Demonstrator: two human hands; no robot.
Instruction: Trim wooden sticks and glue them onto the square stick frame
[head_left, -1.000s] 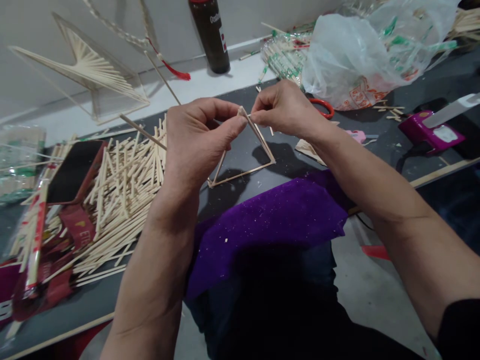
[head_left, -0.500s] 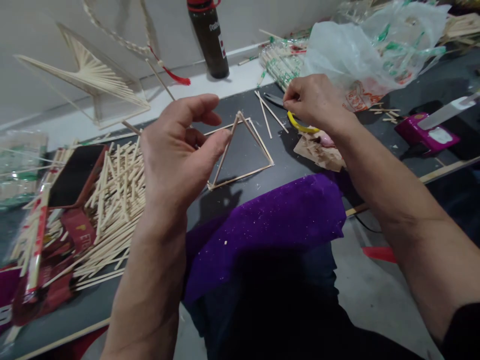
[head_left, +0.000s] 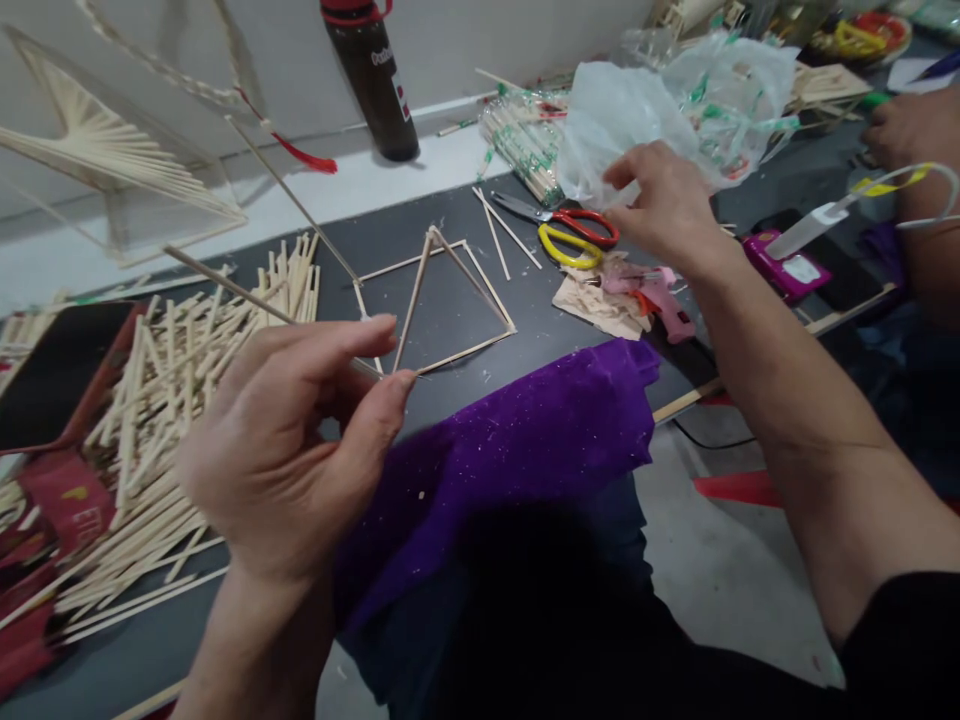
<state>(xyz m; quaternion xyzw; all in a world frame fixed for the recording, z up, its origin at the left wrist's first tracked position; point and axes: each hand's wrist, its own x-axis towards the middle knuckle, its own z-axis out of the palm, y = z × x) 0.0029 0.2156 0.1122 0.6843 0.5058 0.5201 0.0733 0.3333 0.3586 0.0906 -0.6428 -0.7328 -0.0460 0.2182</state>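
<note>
My left hand (head_left: 300,440) is at the near-left corner of a thin wooden stick frame (head_left: 465,355), thumb and forefinger apart; its other fingers are partly hidden. The frame has a flat base on the table and upright sticks, two meeting in a peak. Two long sticks slant up at its left, one passing behind my left hand. My right hand (head_left: 664,205) hovers with parted fingers just right of the scissors (head_left: 574,235), which lie with one red and one yellow handle. Below them a pink glue gun (head_left: 656,295) rests on crumpled brown paper (head_left: 604,305).
Loose sticks (head_left: 172,420) pile up at left beside a phone (head_left: 64,370). A dark bottle (head_left: 375,90) and a string-like stick model (head_left: 112,150) stand behind. A plastic bag (head_left: 622,120), a magenta box (head_left: 787,270) and another person's hand (head_left: 900,130) are at right. Purple cloth (head_left: 510,430) covers my lap.
My right hand has come off the scissors, which now lie in full view. My left hand has dropped from the frame's peak to its near corner. The view has turned right.
</note>
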